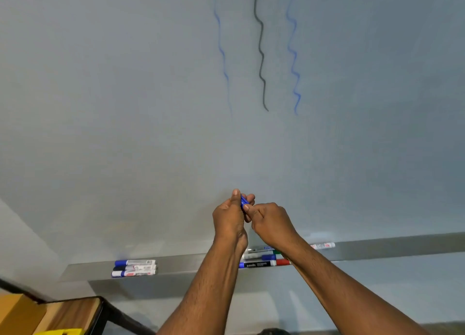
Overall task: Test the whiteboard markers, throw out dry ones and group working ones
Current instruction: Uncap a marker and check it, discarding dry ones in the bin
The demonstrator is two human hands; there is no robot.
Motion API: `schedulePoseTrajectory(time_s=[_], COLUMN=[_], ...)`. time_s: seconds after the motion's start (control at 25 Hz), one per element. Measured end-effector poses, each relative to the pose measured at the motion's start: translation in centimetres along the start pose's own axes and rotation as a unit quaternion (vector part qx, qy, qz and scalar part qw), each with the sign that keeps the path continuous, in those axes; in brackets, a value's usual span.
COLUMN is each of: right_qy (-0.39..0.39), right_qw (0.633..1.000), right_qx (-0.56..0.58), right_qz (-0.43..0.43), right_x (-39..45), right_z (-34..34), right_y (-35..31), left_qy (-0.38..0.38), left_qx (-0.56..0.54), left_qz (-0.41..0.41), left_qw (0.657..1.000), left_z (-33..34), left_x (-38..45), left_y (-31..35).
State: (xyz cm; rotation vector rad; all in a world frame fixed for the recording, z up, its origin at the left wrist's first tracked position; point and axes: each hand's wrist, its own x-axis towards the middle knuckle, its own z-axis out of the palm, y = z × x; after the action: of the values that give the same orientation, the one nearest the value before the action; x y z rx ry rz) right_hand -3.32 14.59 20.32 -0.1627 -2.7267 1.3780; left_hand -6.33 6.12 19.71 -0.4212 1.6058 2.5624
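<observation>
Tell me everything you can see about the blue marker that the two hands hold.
Only a short blue part of the marker shows; it looks like glossy plastic, perhaps the cap, and the rest is hidden. It sits tilted in front of the whiteboard, above the tray. The left hand pinches it between thumb and fingers, and the right hand grips it from the other side. Whether it is capped cannot be told.

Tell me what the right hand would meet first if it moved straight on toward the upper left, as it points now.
The blue marker it pinches, then the left hand gripping the same marker. Depth is unclear.
</observation>
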Motion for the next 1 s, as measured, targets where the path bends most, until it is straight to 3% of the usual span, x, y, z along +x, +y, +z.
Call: schedulePoseTrajectory(time_s=[0.2, 0.32, 0.4, 0.48, 0.52, 0.6, 0.68, 0.76, 0.88, 1.0], right_qy=[0.066, 0.062, 0.012, -0.109, -0.159, -0.168, -0.127, -0.099, -0.045, 0.001], right_qw=[0.994, 0.996, 0.994, 0.956, 0.94, 0.936, 0.952, 0.969, 0.972, 0.938], right_qx=[-0.051, -0.022, 0.11, 0.262, 0.286, 0.28, 0.25, 0.218, 0.215, 0.291], right_qz=[-0.072, -0.059, -0.009, 0.072, 0.097, 0.129, 0.122, 0.063, -0.085, -0.188], right_x=[0.3, 0.3, -0.7, -3.3, -4.5, -4.6, -3.5, -2.0, -0.4, 1.0], right_z=[-1.0, -1.8, -1.9, -1.2, -0.7, -0.2, -0.5, -1.7, -5.3, -10.3], right_y=[-2.0, -4.0, -3.3, -1.2, 0.2, 2.5, 2.5, 0.5, -4.0, -9.7], left_qy=[-0.002, -0.004, 0.005, 0.049, 0.063, 0.076, 0.069, 0.087, 0.128, 0.139], left_qx=[-0.058, -0.051, -0.136, -0.246, -0.221, -0.032, 0.154, 0.263, 0.324, 0.343], left_qz=[0.025, 0.024, 0.022, 0.069, 0.123, 0.23, 0.314, 0.398, 0.532, 0.609], left_qw=[0.998, 0.998, 0.99, 0.966, 0.966, 0.97, 0.934, 0.874, 0.772, 0.701], left_z=[1.5, 2.1, 0.4, -2.9, -4.3, -5.2, -4.1, -2.5, -0.2, 2.7], left_x=[-0.3, -0.5, 1.0, 3.6, 4.3, 3.9, 2.6, 1.5, 0.8, -0.3], left_y=[2.9, 3.7, 6.1, 10.4, 12.5, 14.6, 14.5, 14.7, 18.2, 23.4])
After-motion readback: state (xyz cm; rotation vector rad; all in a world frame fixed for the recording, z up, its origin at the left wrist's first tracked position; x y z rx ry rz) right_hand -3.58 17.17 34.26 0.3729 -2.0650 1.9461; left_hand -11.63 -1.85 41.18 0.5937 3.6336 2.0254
